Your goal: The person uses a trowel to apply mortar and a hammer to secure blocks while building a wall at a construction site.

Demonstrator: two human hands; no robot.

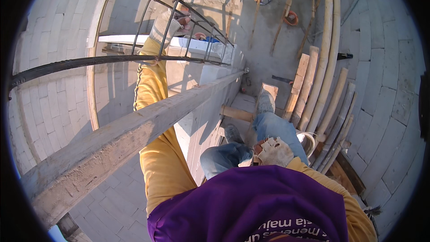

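In the upper left of the frame, a left hand (166,26) in a pale knit glove with exposed fingertips reaches up behind the dark bars of a tied rebar frame (121,58). The fingers look partly bent, but we cannot tell whether they grip a bar or merely pass close to it. The steel cage runs from the left edge toward the upper centre. Below it, we see a rough wooden beam (134,127) slanting from lower left to centre, crossing in front of the yellow sleeve (154,85). Near the lower centre, a right hand (274,152) in a frayed glove sits over blue jeans (280,130); its fingers are largely hidden, and we cannot tell whether it is clenched or loose. A purple garment (246,197) fills the bottom of the frame. Between the beam and the planks, we find a grey-shod foot (265,103) and a short round crosspiece (236,113). Long bamboo poles (330,40) and wooden planks (295,85) lean at right, beside a pale block wall (387,80), while an orange bowl (291,18) rests at upper right of centre.
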